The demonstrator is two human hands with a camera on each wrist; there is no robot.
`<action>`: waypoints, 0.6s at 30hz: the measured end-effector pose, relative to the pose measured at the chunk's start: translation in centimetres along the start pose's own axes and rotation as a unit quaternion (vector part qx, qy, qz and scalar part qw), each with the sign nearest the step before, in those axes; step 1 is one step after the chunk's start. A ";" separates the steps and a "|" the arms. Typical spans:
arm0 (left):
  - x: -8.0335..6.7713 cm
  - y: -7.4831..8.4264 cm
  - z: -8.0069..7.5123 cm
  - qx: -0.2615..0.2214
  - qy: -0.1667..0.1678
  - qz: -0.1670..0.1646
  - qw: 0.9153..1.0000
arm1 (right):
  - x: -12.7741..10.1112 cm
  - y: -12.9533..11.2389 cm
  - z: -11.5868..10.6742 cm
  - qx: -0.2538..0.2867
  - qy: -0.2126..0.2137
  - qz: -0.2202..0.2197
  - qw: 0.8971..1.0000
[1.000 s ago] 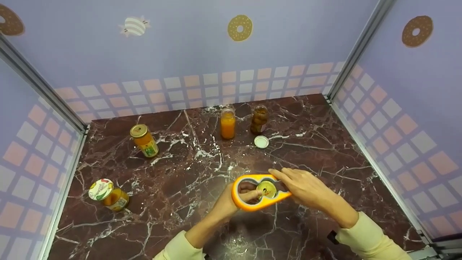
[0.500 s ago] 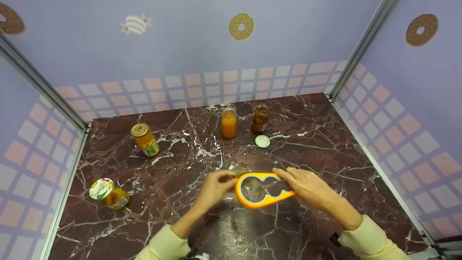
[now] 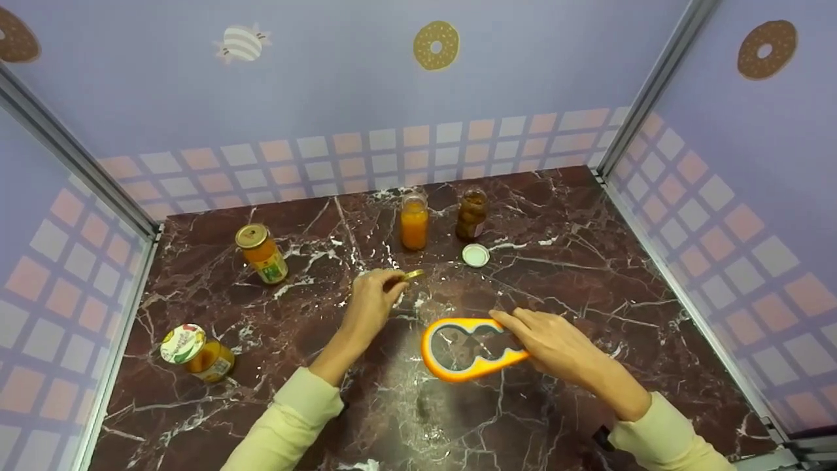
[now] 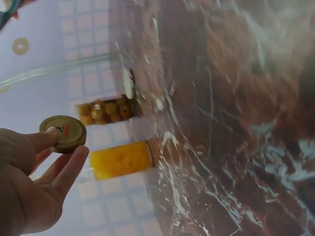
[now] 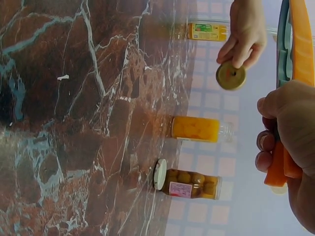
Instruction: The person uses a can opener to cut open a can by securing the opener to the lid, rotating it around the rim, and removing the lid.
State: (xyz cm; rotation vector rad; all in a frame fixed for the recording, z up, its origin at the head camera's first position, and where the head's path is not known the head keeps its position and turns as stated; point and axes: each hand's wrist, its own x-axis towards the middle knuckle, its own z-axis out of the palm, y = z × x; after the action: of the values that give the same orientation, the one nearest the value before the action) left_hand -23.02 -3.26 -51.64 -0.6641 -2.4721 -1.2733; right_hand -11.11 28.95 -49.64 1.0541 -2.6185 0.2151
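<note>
My left hand [image 3: 370,302] pinches a gold jar lid [image 4: 64,133] between thumb and fingers, held above the table in front of the orange jar. In the head view only the edge of the lid shows. My right hand [image 3: 549,340] grips the handles of an orange jar opener [image 3: 451,377] with a grey toothed lining, its ring pointing left. Beyond the left hand stands a lidless jar of orange fruit [image 3: 414,226]. To its right is a lidless jar of brown round fruit [image 5: 192,184], with a white lid [image 3: 475,256] lying upside down before it.
A gold-lidded jar [image 3: 261,254] stands at the back left. Nearer the left side is a jar with a patterned white lid [image 3: 184,344]. Panel walls enclose the dark marbled tabletop [image 3: 314,405] at the back and both sides.
My left hand has drawn the gold lid out from behind the opener and carried it left and away from me, towards the orange jar. The right hand with the opener has hardly moved.
</note>
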 end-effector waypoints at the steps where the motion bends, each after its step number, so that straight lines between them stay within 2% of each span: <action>1: 0.3 -0.3 0.3 0.018 0.005 0.009 1.000 | 0.0 0.0 0.0 0.000 -0.002 0.002 1.000; 6: 1.4 -2.1 1.6 0.096 -0.001 0.027 0.995 | 0.0 -0.1 0.1 0.001 -0.007 0.008 1.000; 12: 2.3 -3.9 3.3 0.183 -0.011 0.034 0.982 | 0.0 -0.1 0.3 0.004 -0.016 0.015 1.000; 18: 3.0 -4.5 4.9 0.213 -0.021 0.051 0.975 | 0.0 0.0 0.4 0.002 -0.013 0.012 1.000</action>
State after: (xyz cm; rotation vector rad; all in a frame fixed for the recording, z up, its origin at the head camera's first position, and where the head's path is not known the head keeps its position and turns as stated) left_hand -28.11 -0.70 -56.26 -0.6936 -2.5850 -0.6620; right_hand -11.21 28.77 -50.03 1.0345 -2.6572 0.2140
